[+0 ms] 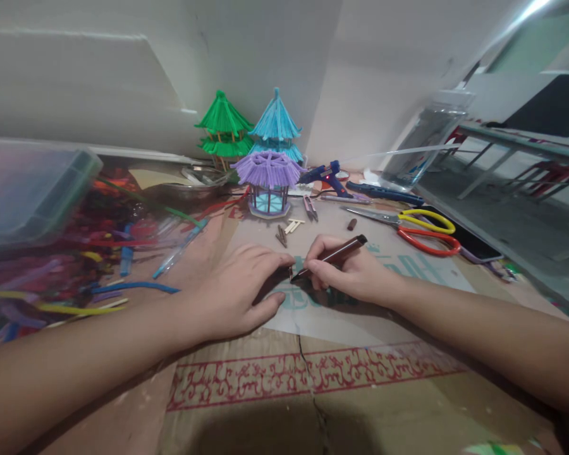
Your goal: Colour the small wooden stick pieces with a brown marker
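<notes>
My right hand (344, 268) grips a brown marker pen (344, 249), its tip pointing down and left at a small stick (291, 273). The fingertips of my left hand (239, 287) hold that stick against a white printed sheet (403, 294); the thumb is apart from the fingers, and part of the stick is hidden. Just beyond lie several short pale sticks (294, 226) and some brown sticks (281, 236). The brown pen cap (351, 224) rests beyond my right hand.
A purple-roofed model pavilion (268, 170) stands ahead, with green (222, 120) and blue (275, 117) ones behind. A glue gun (329, 177), scissors (408, 227), and a phone (478, 246) lie to the right. Colourful pipe cleaners (142, 287) and a plastic box (38, 196) crowd the left.
</notes>
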Action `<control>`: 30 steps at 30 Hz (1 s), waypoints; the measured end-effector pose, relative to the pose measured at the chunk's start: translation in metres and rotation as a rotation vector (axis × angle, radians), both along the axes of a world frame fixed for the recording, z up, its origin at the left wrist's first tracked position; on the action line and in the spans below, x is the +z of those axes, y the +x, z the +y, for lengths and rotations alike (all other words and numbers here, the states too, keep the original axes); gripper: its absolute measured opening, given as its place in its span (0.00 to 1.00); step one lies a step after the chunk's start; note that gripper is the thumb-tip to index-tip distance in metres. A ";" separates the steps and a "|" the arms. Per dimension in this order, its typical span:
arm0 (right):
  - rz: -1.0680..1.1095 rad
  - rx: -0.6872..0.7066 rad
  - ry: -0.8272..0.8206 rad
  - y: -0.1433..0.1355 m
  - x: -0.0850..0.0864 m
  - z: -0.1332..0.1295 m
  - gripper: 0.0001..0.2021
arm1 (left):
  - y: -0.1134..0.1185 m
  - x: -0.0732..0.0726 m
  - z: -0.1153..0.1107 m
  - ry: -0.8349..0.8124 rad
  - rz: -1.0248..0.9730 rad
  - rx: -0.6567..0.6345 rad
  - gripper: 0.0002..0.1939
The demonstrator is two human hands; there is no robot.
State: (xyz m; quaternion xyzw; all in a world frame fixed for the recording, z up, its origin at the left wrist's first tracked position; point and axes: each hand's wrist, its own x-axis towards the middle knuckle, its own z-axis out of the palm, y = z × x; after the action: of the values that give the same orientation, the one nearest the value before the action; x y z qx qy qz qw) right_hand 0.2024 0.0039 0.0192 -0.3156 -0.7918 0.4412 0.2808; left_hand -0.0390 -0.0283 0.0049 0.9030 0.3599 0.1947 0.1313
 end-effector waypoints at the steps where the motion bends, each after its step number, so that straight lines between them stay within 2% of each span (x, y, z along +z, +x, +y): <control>1: 0.009 0.001 0.003 0.000 -0.001 0.000 0.08 | 0.000 0.000 0.000 0.002 -0.001 0.001 0.20; 30: 0.001 -0.029 0.002 0.000 -0.001 0.002 0.06 | 0.001 -0.001 0.001 0.018 -0.008 -0.003 0.20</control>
State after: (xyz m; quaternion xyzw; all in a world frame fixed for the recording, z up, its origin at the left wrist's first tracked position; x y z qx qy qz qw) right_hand 0.2027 0.0056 0.0184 -0.3265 -0.7876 0.4362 0.2878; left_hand -0.0380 -0.0268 0.0040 0.9038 0.3563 0.2013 0.1251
